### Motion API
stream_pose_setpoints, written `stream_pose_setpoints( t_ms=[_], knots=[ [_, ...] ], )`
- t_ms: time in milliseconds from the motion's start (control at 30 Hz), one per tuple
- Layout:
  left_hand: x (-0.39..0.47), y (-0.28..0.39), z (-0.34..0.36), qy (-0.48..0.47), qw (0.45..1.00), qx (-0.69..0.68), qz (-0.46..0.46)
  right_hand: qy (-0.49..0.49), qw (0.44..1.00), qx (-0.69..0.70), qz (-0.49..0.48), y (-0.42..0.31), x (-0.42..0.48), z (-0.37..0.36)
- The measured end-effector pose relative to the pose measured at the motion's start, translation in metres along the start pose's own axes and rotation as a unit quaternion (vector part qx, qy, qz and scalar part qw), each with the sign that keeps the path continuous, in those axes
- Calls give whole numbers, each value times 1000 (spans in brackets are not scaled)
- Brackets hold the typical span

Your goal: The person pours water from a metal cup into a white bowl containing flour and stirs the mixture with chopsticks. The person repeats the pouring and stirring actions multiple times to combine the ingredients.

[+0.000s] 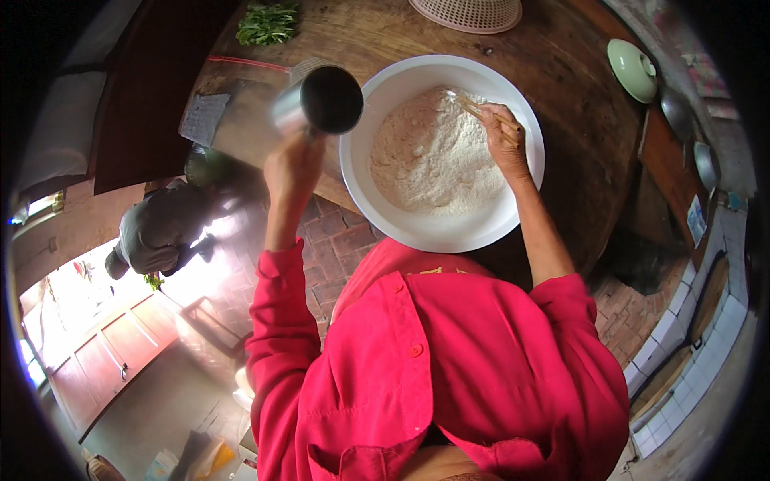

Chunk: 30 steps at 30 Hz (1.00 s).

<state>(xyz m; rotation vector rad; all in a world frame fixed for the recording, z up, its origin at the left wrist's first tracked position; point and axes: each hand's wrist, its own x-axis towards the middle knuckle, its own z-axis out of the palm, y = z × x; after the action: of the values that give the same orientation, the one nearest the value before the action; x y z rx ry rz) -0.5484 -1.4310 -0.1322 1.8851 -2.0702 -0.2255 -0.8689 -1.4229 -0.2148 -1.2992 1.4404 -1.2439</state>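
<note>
A large white basin (442,237) stands at the edge of a wooden table, with pale flour (439,156) spread over its bottom. My right hand (504,135) grips a pair of wooden chopsticks (472,108) over the basin's right side, their tips in the flour. To the left of the basin, my left hand (296,162) holds a metal mug (289,108) by its handle, raised beside the rim. The mug's mouth shows dark; its contents cannot be made out. Slight blur covers the mug and left hand.
On the wooden table (571,78) lie green leaves (267,24), a red-handled strainer (249,62), a pink plastic basket (469,13) and a folded cloth (204,118). A green lid (630,70) and metal ladles (677,113) are at right. Another person (162,225) bends down at left.
</note>
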Motion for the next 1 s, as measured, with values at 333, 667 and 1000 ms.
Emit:
stream_pose_setpoints(
  t_ms=[333,667,1000],
  knots=[
    [11,16,0,-9,998,-53,-21,-167,966,-23,-198,27,-47,67],
    [15,40,-1,-22,996,-76,-32,-53,990,-96,-92,23,-16,-8],
    [22,55,6,-17,997,-78,-4,-145,972,-44,-181,7,-52,49]
  ],
)
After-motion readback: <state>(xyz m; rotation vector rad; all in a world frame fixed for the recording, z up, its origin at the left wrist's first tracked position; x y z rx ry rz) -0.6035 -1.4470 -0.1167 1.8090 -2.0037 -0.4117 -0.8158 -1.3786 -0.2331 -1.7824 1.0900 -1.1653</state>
